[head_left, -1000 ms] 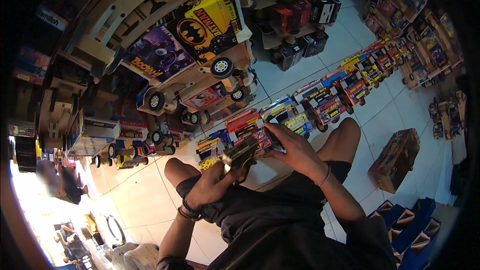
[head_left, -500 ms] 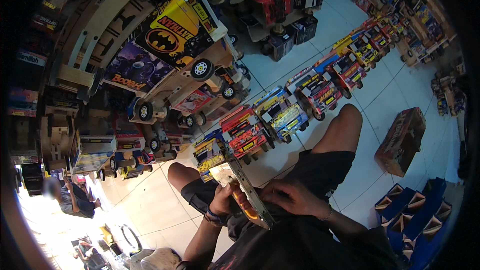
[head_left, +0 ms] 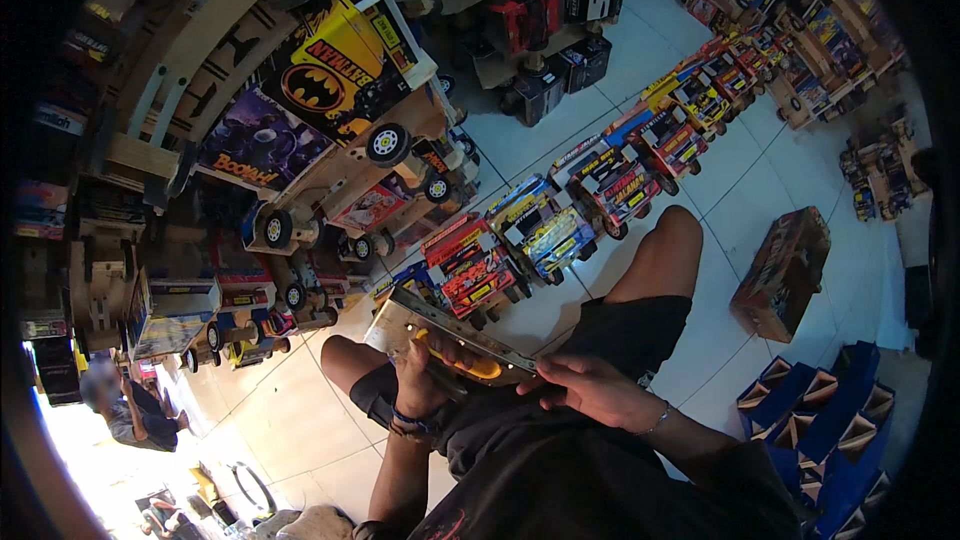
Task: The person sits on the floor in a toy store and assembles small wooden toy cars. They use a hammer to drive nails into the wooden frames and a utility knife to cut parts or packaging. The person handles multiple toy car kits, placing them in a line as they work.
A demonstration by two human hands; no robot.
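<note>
My left hand (head_left: 422, 385) is wrapped round the yellow grip of a silver metal staple gun (head_left: 400, 318), held across my lap above my thighs. My right hand (head_left: 595, 392) is at the other end of the staple gun, its thumb and fingers pinching the narrow metal tip. Just beyond the tool stands a row of toy trucks with bright printed sides; the red one (head_left: 468, 265) and the blue and yellow one (head_left: 540, 230) are closest. Part of the nearest blue truck (head_left: 418, 278) is hidden behind the staple gun.
Large wooden toy trucks (head_left: 330, 90) are stacked high at the left. On the tiled floor (head_left: 700, 340) at right lie a printed truck box (head_left: 782, 275) and several blue wooden pieces (head_left: 815, 420). Another person (head_left: 140, 405) sits at far left.
The staple gun has turned from steep to more nearly level. My right hand has moved from beside it to pinch its end. My view has shifted slightly.
</note>
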